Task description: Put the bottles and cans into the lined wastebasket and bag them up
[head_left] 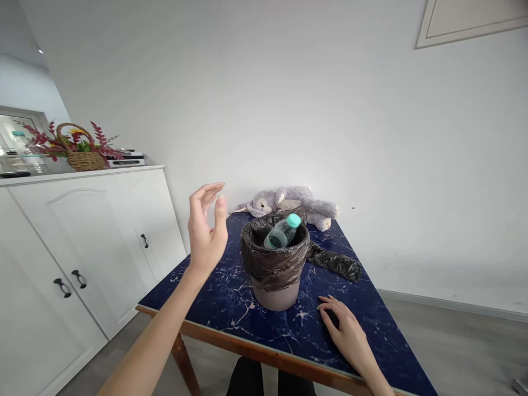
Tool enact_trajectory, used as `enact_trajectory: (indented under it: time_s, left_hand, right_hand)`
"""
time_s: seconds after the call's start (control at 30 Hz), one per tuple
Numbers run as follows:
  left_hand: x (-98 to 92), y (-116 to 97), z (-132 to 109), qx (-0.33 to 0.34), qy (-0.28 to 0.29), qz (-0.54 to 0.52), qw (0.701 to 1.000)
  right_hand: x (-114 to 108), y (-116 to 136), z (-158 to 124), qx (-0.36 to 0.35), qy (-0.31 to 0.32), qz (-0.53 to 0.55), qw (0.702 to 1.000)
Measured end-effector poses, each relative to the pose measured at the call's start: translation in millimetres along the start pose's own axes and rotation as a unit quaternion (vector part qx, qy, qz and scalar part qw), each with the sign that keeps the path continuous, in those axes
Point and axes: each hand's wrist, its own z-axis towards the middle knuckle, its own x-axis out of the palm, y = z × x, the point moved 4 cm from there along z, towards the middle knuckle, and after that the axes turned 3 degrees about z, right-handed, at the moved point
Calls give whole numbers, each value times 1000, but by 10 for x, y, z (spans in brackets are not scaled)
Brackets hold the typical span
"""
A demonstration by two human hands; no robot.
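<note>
The person's left hand (206,236) was raised in the air to the left of the bin, its fingers curved and the thumb held apart, grasping nothing. The right hand (347,334) lay palm down on the blue, white-veined marble-patterned table (218,302), near its front edge, fingers relaxed and unclenched.

A clear plastic bottle with a turquoise cap (280,234) was tilted in the mouth of a round, greyish-mauve bin (277,298), its cap toward the upper right; any print on it was too small to read. A shiny black plastic liner (270,269) was folded down over the bin's rim.

Just right of the bin lay a crumpled length of black plastic (339,265). Behind, against the white wall (280,99), a fluffy grey plush toy (299,195) lay on its side. On the white panelled cabinet (86,214) stood a brown wicker basket (86,160) of red-leaved stems.
</note>
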Motion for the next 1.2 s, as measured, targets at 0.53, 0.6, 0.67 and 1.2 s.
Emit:
enact_trajectory:
  time_s: [0.53, 0.6, 0.67, 1.2]
  left_hand:
    - [-393, 2417, -509, -300, 52, 397, 866]
    - [-404, 2508, -546, -324, 60, 396, 857]
    - [-420, 2544, -574, -334, 63, 390, 856]
    - [-166, 150, 170, 20, -99, 32, 994]
  right_hand:
    - [-24, 43, 5, 2, -1, -8, 1000]
    - [-26, 49, 8, -1, -3, -8, 1000]
    - [-20, 42, 10, 3, 2, -10, 1000]
    - [-14, 25, 3, -3, 0, -11, 1000]
